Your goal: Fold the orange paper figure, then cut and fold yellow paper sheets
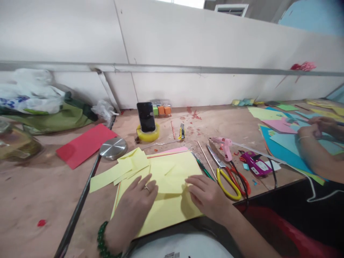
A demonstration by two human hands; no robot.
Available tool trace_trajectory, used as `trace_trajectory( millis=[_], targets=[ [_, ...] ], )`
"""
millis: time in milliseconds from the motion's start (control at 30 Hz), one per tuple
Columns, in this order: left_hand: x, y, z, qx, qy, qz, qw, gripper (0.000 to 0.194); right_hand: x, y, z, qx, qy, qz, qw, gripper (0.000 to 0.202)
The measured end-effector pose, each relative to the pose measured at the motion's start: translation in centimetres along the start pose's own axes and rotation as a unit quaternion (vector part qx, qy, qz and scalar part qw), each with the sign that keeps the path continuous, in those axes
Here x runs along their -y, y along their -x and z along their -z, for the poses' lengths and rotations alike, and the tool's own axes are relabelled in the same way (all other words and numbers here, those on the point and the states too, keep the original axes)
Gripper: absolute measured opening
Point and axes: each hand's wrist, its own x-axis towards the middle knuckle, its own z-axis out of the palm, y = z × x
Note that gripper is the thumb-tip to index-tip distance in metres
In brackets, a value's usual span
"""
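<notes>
A sheet of yellow paper [168, 179] lies over a stack of larger yellow sheets [158, 215] in front of me. My left hand [135, 206], with a ring and a green bead bracelet, rests on its left end, fingers spread. At the right end, my right hand [208, 197] has its fingers bent around the sheet's edge; the thumb is partly hidden and a shadow falls beneath. Cut yellow strips [111, 173] and a folded yellow piece [137, 159] lie beyond my left hand.
Scissors [228, 182], a pink glue gun [225, 147], a purple device [255, 163] and a wooden stick [206, 159] lie right. Behind are a phone [146, 116] on a tape roll [149, 135] and a cutter [182, 132]. Red paper [86, 145] lies left. Another person's hands [319, 130] work at right.
</notes>
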Motion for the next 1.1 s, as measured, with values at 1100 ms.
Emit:
trace_trajectory(
  millis=[1100],
  targets=[
    [-3.7, 2.4, -1.5, -0.019, 0.121, 0.061, 0.991, 0.029, 1.4, -1.6, 0.4, 0.210, -0.235, -0.053, 0.948, 0.031]
  ],
)
